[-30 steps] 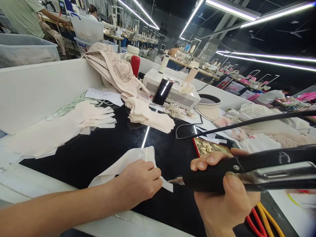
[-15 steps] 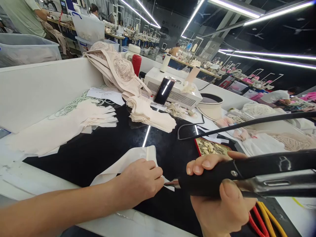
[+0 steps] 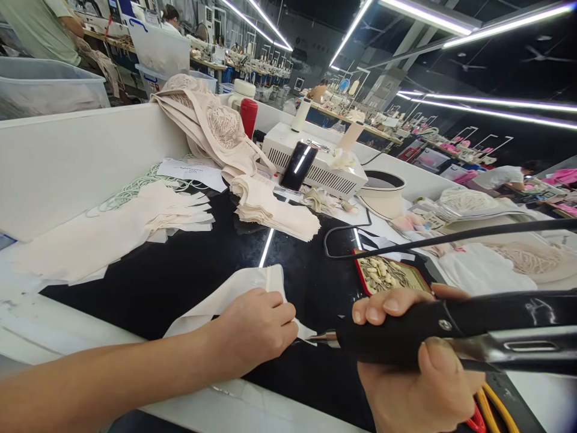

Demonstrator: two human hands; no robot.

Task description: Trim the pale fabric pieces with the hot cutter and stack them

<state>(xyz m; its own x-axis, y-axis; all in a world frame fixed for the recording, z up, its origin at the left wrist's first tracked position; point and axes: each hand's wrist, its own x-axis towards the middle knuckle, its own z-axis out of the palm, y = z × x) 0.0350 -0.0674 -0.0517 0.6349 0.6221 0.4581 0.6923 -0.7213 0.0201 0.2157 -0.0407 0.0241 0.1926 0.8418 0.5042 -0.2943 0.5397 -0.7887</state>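
Left hand (image 3: 259, 325) here, fingers curled over the pale cream fabric strip (image 3: 241, 291) on the glossy black surface (image 3: 139, 297); right hand (image 3: 426, 385) gripping the black-handled, metal-tipped tool (image 3: 392, 334), tip at the strip's corner. Taut cloth and a light, steady tip should serve best.

I find a heap of beige lace bras (image 3: 220, 125) beside a red bottle (image 3: 248, 118), a smartphone (image 3: 298, 166) leaning back, and pale green cord (image 3: 124, 194) loosely coiled near printed paper (image 3: 193, 173).
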